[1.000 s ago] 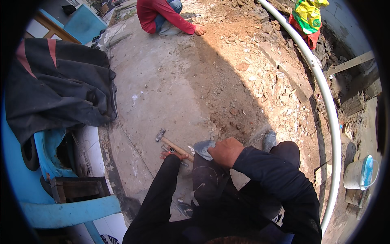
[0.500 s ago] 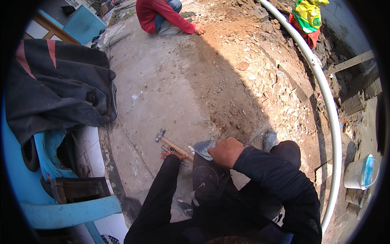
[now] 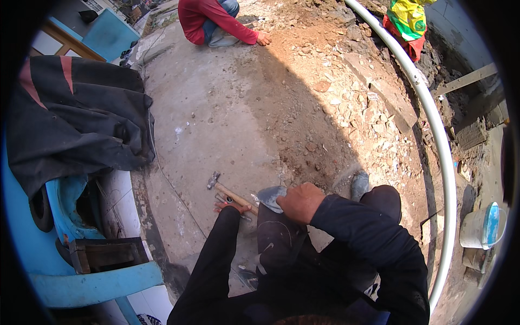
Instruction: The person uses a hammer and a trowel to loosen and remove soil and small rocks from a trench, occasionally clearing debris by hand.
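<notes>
My right hand [image 3: 301, 202] is closed round the handle of a pointing trowel [image 3: 270, 197]. Its grey blade points left, above my bent knee. Down on the concrete, my left hand [image 3: 231, 206] rests with its fingers spread beside a hammer [image 3: 233, 195]. The hammer lies flat with its metal head to the far left, and its wooden handle runs past my fingers toward my knee. A thin metal tool [image 3: 246, 218] shows partly from beneath this hand; its kind is hidden.
A person in a red sleeve [image 3: 227, 19] crouches at the far end, one hand on the soil. Broken rubble [image 3: 352, 103] covers the right side, bordered by a long white pipe [image 3: 441, 141]. A bucket [image 3: 479, 230] stands at right. Dark cloth [image 3: 86, 108] drapes over things at left.
</notes>
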Motion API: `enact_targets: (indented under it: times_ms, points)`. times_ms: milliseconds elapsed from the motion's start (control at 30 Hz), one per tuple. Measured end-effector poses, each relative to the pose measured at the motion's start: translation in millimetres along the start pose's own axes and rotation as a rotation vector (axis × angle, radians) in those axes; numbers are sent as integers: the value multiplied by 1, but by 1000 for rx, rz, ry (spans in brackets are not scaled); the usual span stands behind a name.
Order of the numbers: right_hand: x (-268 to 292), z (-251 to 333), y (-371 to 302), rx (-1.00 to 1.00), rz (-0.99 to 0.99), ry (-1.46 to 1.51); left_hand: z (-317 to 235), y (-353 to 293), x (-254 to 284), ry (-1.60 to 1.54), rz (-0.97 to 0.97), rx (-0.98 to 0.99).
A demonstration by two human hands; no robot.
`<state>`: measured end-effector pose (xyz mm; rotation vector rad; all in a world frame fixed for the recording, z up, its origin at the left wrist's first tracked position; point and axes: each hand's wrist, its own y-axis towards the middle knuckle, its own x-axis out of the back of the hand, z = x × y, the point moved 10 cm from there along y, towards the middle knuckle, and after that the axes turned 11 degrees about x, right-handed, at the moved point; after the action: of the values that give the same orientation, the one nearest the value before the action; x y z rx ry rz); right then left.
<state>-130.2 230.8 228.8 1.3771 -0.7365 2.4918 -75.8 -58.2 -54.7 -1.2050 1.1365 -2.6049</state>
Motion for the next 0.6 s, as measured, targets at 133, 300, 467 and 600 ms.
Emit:
enact_targets:
  times_ms: [133, 300, 467, 600]
  points:
    - [-2, -4, 0, -25, 7, -4, -6, -5, 5, -33, -24, -59]
    - [2, 4, 2, 7, 3, -13, 15, 14, -3, -82, -83, 96]
    - [-2, -1, 1, 1, 26, -22, -1, 3, -1, -43, 15, 13]
    - [0, -6, -1, -25, 22, -27, -9, -2, -1, 55, 62, -75]
